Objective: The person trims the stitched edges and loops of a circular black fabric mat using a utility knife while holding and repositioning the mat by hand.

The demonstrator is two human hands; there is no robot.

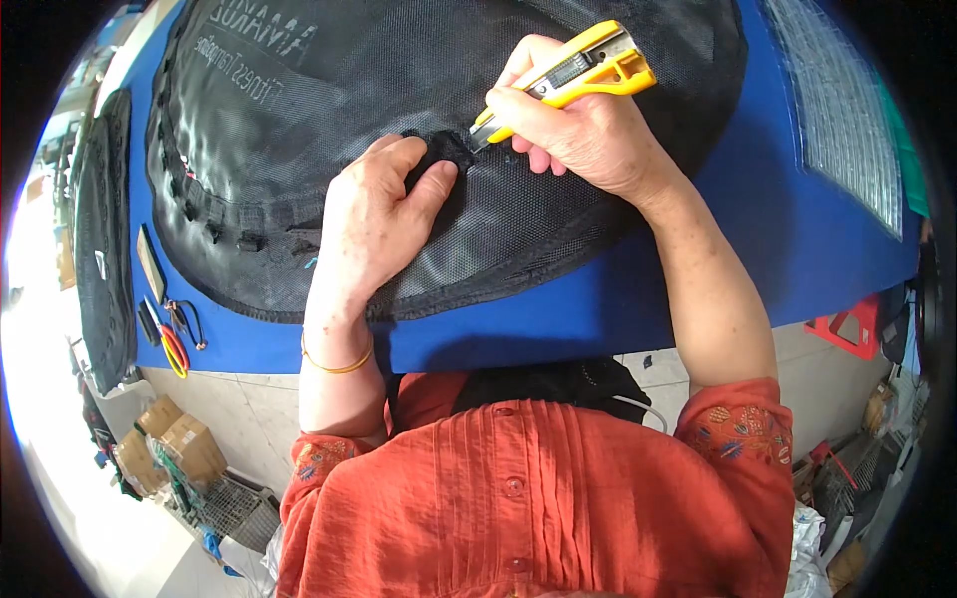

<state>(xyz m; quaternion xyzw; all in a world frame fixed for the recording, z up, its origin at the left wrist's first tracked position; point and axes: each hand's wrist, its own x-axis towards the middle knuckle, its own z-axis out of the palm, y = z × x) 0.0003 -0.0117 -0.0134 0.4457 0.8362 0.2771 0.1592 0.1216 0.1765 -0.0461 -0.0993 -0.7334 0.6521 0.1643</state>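
A black mesh trampoline mat with mirrored pale lettering lies across the blue table. My left hand rests on it, thumb and fingers closed around a bunched dark piece of black fabric; whether this is part of the mat I cannot tell. In my right hand is a yellow utility knife, gripped with its handle pointing up and to the right. The knife's blade end touches or nearly touches the mat just right of the bunched fabric and my left thumb.
Scissors with red and yellow handles lie on the blue tabletop at left, near small tools. Clear plastic sheeting covers the right side. Cardboard boxes stand on the floor at left, and a red object is at right.
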